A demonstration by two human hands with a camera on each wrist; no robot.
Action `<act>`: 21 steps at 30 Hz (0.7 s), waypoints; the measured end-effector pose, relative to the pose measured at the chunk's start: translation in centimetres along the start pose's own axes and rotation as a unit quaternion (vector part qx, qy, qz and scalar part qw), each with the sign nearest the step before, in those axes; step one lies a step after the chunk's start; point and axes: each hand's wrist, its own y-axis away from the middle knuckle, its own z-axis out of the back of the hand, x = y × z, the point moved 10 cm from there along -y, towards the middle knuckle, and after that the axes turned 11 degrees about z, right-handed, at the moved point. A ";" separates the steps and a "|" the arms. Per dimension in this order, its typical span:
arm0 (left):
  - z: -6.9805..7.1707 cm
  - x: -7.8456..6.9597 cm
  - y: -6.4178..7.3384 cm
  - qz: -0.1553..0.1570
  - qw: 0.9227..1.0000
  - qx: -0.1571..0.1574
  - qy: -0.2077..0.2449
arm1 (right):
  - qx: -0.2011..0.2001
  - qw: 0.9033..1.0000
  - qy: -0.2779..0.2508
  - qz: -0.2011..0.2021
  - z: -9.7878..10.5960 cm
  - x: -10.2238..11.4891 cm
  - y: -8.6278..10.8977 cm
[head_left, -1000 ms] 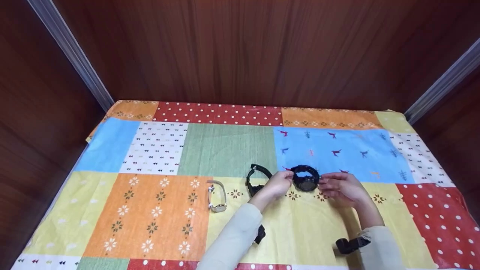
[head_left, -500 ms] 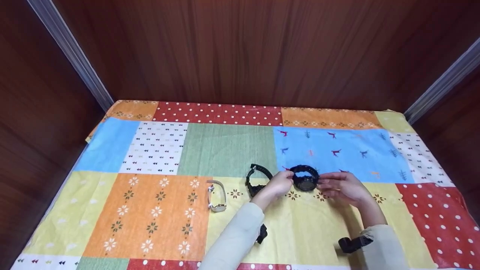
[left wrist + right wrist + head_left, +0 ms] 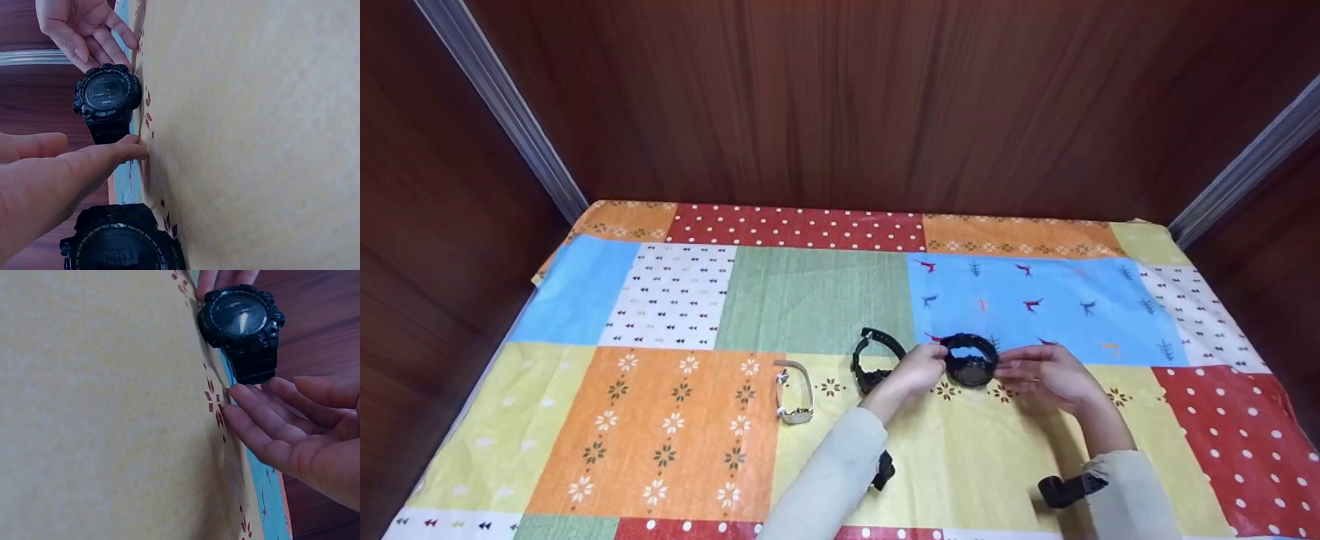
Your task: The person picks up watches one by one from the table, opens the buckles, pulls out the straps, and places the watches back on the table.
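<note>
A black digital wristwatch (image 3: 971, 369) stands on its side on the cloth, its strap forming a loop. At its left side, my left hand (image 3: 919, 371) touches the strap with nearly straight fingers, the thumb held apart in the left wrist view. From the right, my right hand (image 3: 1046, 375) has its extended fingertips at the strap; in the right wrist view its fingers (image 3: 275, 416) lie relaxed beside the watch, palm turned up. A second black digital watch (image 3: 121, 247) stands just left of my left hand, partly hidden by it in the head view.
A slim light-banded watch (image 3: 797, 415) stands farther left. Black wrist-camera mounts (image 3: 883, 471) show at both sleeves. The patchwork cloth (image 3: 817, 300) covers the table, with brown wood panels (image 3: 840, 105) behind and at both sides.
The watch between my hands has shifted slightly toward me, its strap loop now a little lower in the head view. Both hands stay nearly in place; the other watches have not moved.
</note>
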 end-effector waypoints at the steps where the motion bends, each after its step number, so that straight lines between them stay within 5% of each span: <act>1: 0.5 -0.8 1.3 0.012 1.000 0.008 0.012 | 0.000 1.000 -0.004 0.001 0.0 0.0 0.0; 8: 2.1 -3.4 5.9 0.064 0.994 0.028 0.090 | 0.048 0.998 -0.028 0.038 -1.7 2.2 0.8; 15: 3.3 -3.8 7.0 0.063 0.987 0.041 0.144 | 0.033 0.998 -0.018 0.059 -4.6 6.2 1.9; 21: 4.8 -3.5 7.6 0.063 0.980 0.038 0.187 | 0.026 0.996 -0.037 0.076 -6.2 7.5 1.6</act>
